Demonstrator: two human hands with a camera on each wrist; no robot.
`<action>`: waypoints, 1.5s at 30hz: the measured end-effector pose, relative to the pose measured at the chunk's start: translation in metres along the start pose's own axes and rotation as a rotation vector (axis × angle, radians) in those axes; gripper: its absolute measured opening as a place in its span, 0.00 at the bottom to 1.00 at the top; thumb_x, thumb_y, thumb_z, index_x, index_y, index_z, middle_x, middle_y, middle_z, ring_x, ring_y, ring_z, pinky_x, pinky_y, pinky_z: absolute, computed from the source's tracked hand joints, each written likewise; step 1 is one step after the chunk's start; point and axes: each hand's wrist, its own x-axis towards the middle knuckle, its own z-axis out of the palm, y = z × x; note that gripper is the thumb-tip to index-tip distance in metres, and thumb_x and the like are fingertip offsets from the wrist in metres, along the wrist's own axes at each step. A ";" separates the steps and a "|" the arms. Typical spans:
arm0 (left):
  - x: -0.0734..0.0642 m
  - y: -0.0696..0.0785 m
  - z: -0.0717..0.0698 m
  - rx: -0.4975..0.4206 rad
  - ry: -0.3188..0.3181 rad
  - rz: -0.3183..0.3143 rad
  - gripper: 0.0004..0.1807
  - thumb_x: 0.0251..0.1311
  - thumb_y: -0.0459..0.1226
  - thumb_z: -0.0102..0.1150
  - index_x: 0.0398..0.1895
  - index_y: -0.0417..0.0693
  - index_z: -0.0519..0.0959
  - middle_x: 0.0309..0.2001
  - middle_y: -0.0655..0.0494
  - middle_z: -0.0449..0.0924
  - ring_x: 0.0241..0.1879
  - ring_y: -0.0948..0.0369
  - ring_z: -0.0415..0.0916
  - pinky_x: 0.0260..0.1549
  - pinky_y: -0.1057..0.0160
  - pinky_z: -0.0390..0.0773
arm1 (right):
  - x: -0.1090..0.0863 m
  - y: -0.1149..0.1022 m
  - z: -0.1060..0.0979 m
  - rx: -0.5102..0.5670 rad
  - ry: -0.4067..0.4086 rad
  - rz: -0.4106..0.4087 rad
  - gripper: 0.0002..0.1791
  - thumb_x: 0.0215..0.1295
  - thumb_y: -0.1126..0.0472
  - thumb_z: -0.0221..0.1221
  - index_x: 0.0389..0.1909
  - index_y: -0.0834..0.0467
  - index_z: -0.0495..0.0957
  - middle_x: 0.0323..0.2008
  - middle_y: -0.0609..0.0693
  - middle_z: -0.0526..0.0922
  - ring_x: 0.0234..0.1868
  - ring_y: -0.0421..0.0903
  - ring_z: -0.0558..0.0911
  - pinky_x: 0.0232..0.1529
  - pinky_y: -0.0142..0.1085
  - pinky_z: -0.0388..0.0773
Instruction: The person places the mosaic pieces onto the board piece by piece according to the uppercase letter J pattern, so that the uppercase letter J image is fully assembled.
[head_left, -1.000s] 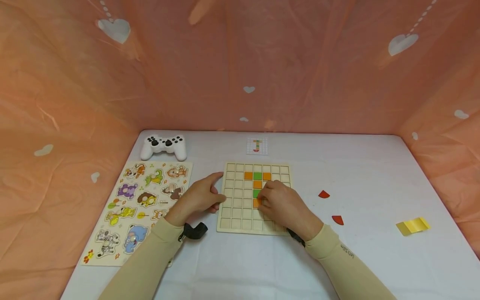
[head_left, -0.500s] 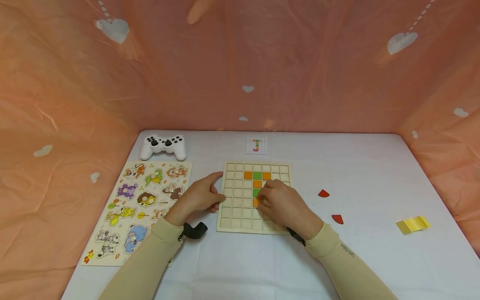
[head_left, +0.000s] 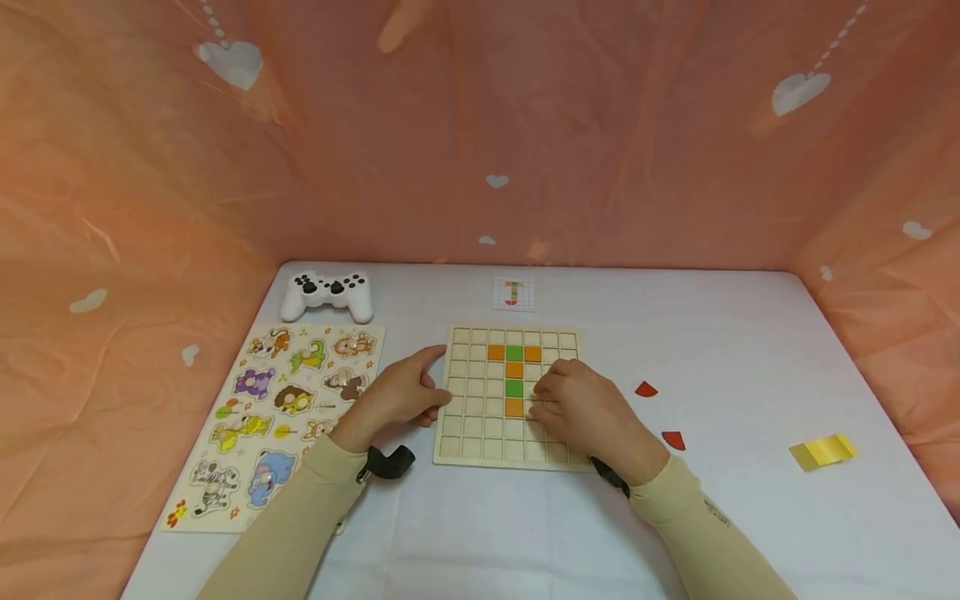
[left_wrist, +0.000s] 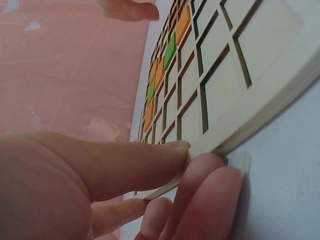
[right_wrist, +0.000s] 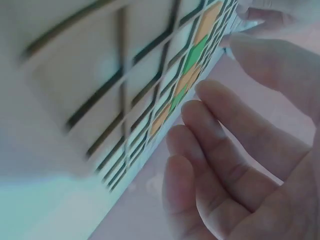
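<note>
A pale wooden grid board point(head_left: 472, 425) lies mid-table, with square orange and green tiles set in its cells. They make a short row near the top and a column down from it, ending in an orange tile point(head_left: 514, 407). At the board's left side, my left hand point(head_left: 397, 387) holds the edge; the thumb point(left_wrist: 170, 152) is on the rim, other fingers against the side. Over the lower right cells is my right hand point(head_left: 588, 408), nothing between its loosely bent fingers point(right_wrist: 220, 150). Two red quarter-circle pieces point(head_left: 646, 389) lie right of the board.
Behind the board is a small card point(head_left: 528, 302) showing a coloured J on a grid. At left are an animal puzzle board point(head_left: 198, 523) and a white game controller point(head_left: 364, 303). A folded yellow strip point(head_left: 825, 452) lies far right.
My right hand has drawn back to the right, off the lowest orange tile, which now shows whole. The left hand keeps its place at the board's edge.
</note>
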 end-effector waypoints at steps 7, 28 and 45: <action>-0.001 -0.002 -0.001 -0.015 0.010 0.000 0.46 0.68 0.33 0.68 0.87 0.53 0.59 0.35 0.48 0.81 0.25 0.60 0.83 0.29 0.64 0.88 | -0.028 0.026 -0.015 -0.024 0.041 0.066 0.09 0.66 0.56 0.72 0.41 0.57 0.91 0.43 0.48 0.87 0.49 0.49 0.85 0.47 0.47 0.88; 0.002 -0.001 0.001 -0.008 -0.004 -0.007 0.46 0.69 0.33 0.68 0.87 0.54 0.58 0.35 0.47 0.81 0.26 0.59 0.83 0.29 0.64 0.88 | -0.116 0.094 -0.043 -0.096 0.012 0.310 0.12 0.64 0.53 0.75 0.42 0.56 0.91 0.45 0.53 0.88 0.50 0.58 0.85 0.49 0.61 0.86; 0.002 -0.003 0.000 -0.019 -0.008 0.007 0.46 0.69 0.33 0.68 0.87 0.54 0.57 0.34 0.47 0.82 0.26 0.60 0.83 0.29 0.64 0.88 | -0.118 0.095 -0.038 -0.064 0.004 0.318 0.09 0.63 0.58 0.75 0.41 0.55 0.90 0.42 0.51 0.88 0.47 0.56 0.85 0.49 0.59 0.86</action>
